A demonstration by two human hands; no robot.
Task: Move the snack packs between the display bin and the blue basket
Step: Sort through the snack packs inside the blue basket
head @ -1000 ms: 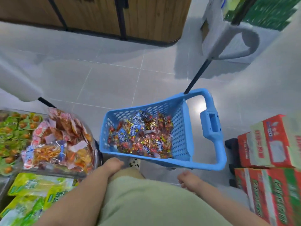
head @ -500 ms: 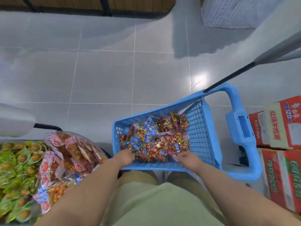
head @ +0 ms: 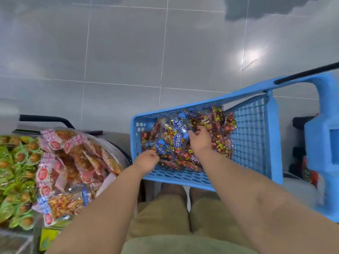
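Observation:
The blue basket [head: 176, 176] stands on the floor in front of my knees, tilted, with a heap of red, gold and blue-labelled snack packs [head: 176, 129] inside. My left hand [head: 146, 159] reaches over the near-left wall, and its curled fingers dig into the packs at that corner. My right hand [head: 199, 140] is in the middle of the heap, fingers curled around some packs. The display bin [head: 119, 143] is on my left, piled with pink-and-orange packs [head: 73, 158].
Green-wrapped snacks [head: 16, 167] fill the compartment at the far left, and yellow-green packs [head: 47, 237] lie below. The basket's big blue handle [head: 322, 143] rises on the right with a black pole [head: 308, 71]. Red cartons [head: 310, 173] stand behind it. Grey tiled floor lies beyond.
My view has tipped down towards the basket. Both hands moved from my knees over the near wall into the basket; the right hand went deeper into the heap.

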